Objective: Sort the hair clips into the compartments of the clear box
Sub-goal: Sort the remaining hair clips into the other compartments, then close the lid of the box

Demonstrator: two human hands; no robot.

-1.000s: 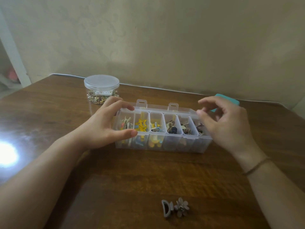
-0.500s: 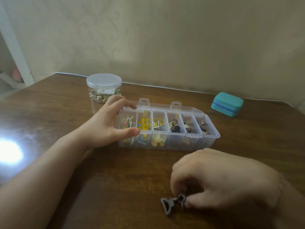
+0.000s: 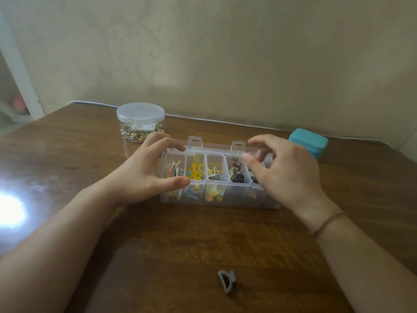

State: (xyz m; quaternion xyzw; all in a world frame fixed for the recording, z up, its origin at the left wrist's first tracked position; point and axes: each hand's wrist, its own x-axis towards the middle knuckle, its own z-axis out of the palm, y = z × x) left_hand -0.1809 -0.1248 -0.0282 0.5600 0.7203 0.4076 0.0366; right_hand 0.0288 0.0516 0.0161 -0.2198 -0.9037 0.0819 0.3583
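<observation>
Hands (image 3: 144, 170) at the clear compartment box (image 3: 216, 190), one grey claw clip (image 3: 227, 283) loose on the wooden table (image 3: 180, 245).

The left hand grips the box's left end, thumb on the near wall and fingers curled over the far rim. The right hand (image 3: 286, 170) hovers over the box's right-hand compartments, thumb and fingers a narrow gap apart; whether it holds anything I cannot tell. Yellow star clips (image 3: 195, 170) sit in the second compartment from the left (other small clips fill its neighbours). The claw clip lies well in front of the box. Behind the box's left end stands a lidded clear jar (image 3: 140, 123); behind its right end, a teal case (image 3: 309, 142).
</observation>
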